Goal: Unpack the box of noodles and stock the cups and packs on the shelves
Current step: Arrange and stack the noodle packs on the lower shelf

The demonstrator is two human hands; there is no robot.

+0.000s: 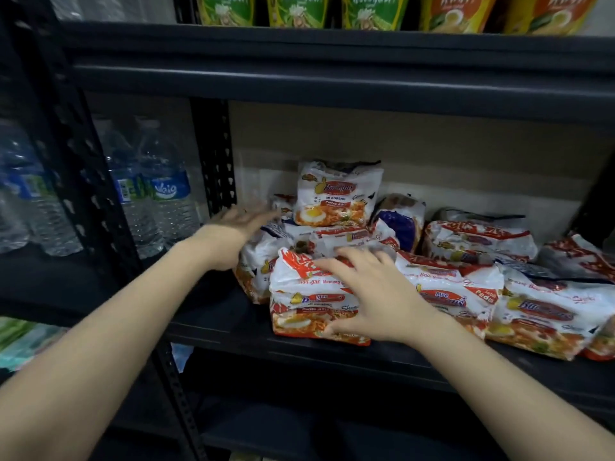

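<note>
Several white and orange noodle multipacks lie piled on the middle black shelf [219, 324]. One pack [337, 194] stands upright at the back on top of the pile. My right hand [369, 291] lies spread, fingers straight, on the front pack [299, 304] near the shelf edge, thumb at its lower front. My left hand [241, 221] reaches in flat, blurred, its fingers touching the left side of the pile beside the upright pack. More packs [545, 314] lie to the right. No box or noodle cups are in view.
Water bottles [166, 194] stand in the neighbouring bay to the left, behind a black perforated upright [216, 154]. Green and yellow pouches [299, 10] line the shelf above. A lower black shelf [299, 434] sits below. Cardboard backs the noodle bay.
</note>
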